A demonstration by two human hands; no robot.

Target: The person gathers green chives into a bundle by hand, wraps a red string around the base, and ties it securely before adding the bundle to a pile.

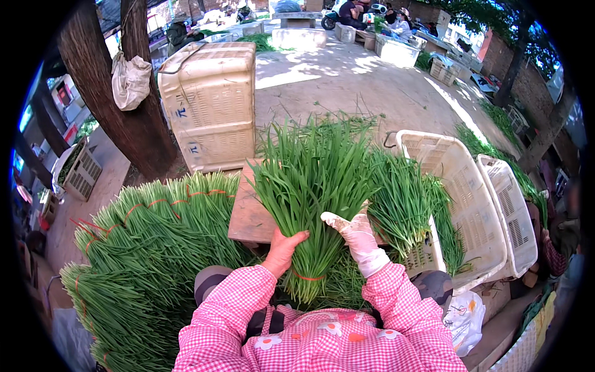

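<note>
A big bunch of garlic chives (313, 186) stands upright in front of me, leaf tips pointing away and fanned out. An orange-red band (307, 277) circles its near end. My left hand (284, 249) grips the bunch from the left, thumb across the leaves and fingers hidden behind. My right hand (358, 237), in a whitish, soiled glove, clasps the right side, its thumb laid over the leaves. Beneath and beyond the bunch is a reddish-brown board (248, 214). Loose chives (403, 204) lie right of my right hand, partly over a crate's edge.
Stacked, banded chive bunches (161, 248) fill the left side. Cream plastic crates (471, 204) stand at the right; another crate (211, 105) is upended beyond the board, beside a tree trunk (118, 93). A white plastic bag (465, 322) lies at lower right. People (400, 28) sit far off.
</note>
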